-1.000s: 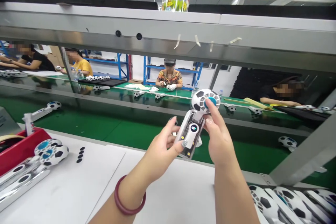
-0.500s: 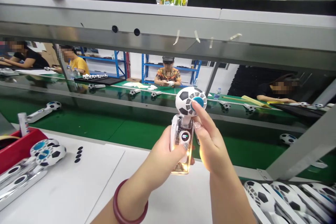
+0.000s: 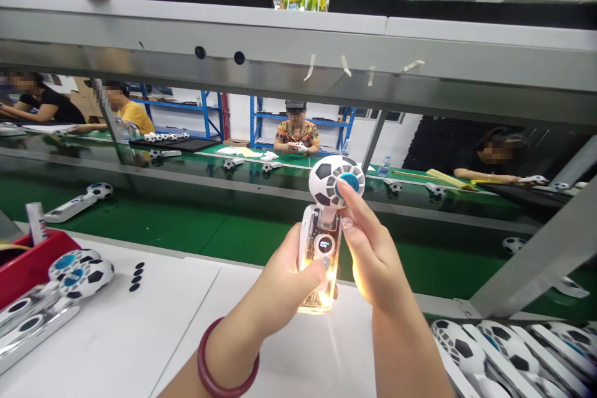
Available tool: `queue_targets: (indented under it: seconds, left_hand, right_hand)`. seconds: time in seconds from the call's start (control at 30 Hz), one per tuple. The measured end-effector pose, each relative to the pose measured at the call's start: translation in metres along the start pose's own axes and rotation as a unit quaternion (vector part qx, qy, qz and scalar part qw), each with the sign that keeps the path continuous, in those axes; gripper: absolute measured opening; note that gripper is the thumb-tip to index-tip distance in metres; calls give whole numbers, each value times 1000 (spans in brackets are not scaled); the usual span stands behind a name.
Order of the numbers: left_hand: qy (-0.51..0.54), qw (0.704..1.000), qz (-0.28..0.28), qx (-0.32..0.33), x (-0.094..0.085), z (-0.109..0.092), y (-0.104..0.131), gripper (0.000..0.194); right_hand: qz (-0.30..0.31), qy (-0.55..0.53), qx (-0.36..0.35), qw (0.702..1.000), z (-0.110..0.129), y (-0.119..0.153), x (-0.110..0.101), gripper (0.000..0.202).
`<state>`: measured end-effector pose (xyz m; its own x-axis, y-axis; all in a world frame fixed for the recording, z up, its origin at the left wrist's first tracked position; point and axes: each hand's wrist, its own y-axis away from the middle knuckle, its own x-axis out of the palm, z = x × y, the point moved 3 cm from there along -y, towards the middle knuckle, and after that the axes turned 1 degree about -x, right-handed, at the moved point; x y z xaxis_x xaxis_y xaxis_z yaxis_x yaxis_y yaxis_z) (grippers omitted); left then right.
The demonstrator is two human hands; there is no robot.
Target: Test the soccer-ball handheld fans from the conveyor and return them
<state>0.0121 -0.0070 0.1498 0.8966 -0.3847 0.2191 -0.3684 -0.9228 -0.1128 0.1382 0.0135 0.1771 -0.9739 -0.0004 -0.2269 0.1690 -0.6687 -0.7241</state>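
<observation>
A handheld device with a football-patterned round head (image 3: 325, 181) stands upright in front of me. Its clear body glows yellow-white at the bottom, and a small round display is lit. My left hand (image 3: 291, 270) is wrapped round the body, the thumb lying on its front below the display. At the head, the index fingertip of my right hand (image 3: 375, 249) touches the blue centre of the ribbed face. The right thumb is by the neck of the device; the other right fingers are mostly hidden.
Two similar devices (image 3: 86, 277) lie at the left beside a red bin (image 3: 44, 261); several black discs (image 3: 136, 277) are near them. More devices fill the lower right (image 3: 506, 348). Beyond is a green conveyor (image 3: 186, 217) carrying devices. A metal post (image 3: 536, 236) slants at right. People sit opposite.
The glow at the bottom of the body looks brighter. Devices on the green conveyor have shifted slightly to the right. Both hands keep nearly the same hold.
</observation>
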Motion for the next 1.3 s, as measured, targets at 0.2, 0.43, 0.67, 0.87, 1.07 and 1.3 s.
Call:
queue_targets:
  seconds: [0.2,0.43,0.67,0.87,1.07,1.3]
  left_hand:
    - [-12,1000,19,14,-1,1,-1,38]
    - [-22,999,22,14,0,-2,1,36]
    - [-27,999,28,14,2,-6,3,41]
    - [-56,998,20,9,4,-11,5,38]
    - [-44,998,30,22,8,-12,7,53]
    - [-64,997,21,34,8,-9,5,57]
  right_hand:
    - [-1,3,-5,1000,1,1,-1,46]
    - [-3,11,-13,1000,4,2,-2,48]
    - [-1,-11,-9,1000,3,2,-3,46]
    - [10,-8,-21,1000,2,2,-3,46]
    - [-2,-8,-25,1000,2,3,-3,45]
    - [-1,-15,-11,1000,0,2,-2,42]
